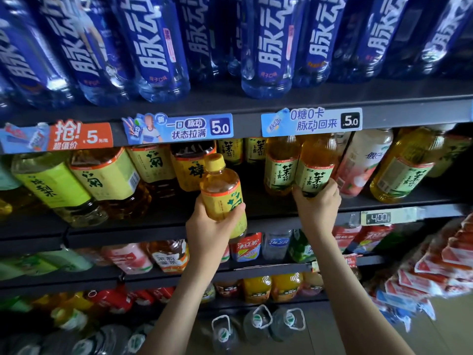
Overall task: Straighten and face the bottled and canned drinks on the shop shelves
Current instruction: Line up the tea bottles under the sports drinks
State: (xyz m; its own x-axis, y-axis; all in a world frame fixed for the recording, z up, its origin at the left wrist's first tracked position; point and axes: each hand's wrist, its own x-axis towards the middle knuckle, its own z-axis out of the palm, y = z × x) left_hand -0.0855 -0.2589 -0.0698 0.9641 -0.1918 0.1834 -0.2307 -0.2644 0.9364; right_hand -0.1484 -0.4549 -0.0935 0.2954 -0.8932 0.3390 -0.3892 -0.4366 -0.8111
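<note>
**Both hands on tea bottles at the middle shelf**

The person's left hand [207,226] holds a yellow-labelled tea bottle [222,193] with a yellow cap. The fingers [236,210] are curled round its lower half. The bottle leans a little to the left and sits out in front of the middle shelf [153,228], its base overlapping the shelf's front edge. It faces the gap between a dark-labelled tea bottle [190,167] and the green-labelled ones.

The right hand [317,204] grips the bottom of a green-labelled jasmine tea bottle [316,167], fingers wrapped round it. The hand hides the base, so I cannot tell whether the bottle stands on the shelf. It touches a matching bottle [280,165] on its left, and a pale pink-and-white bottle [363,162] leans just beside it on the right.

On the shelf above is a row of big blue bottles [266,47], with blue price strips [311,121] clipped to the shelf edge. A small digital price tag [378,217] is fixed to the middle shelf's edge near the right wrist. Lower shelves carry mixed drinks, and clear water jugs [256,326] stand at the bottom. Red-and-white snack packets [435,265] hang at the far right.
</note>
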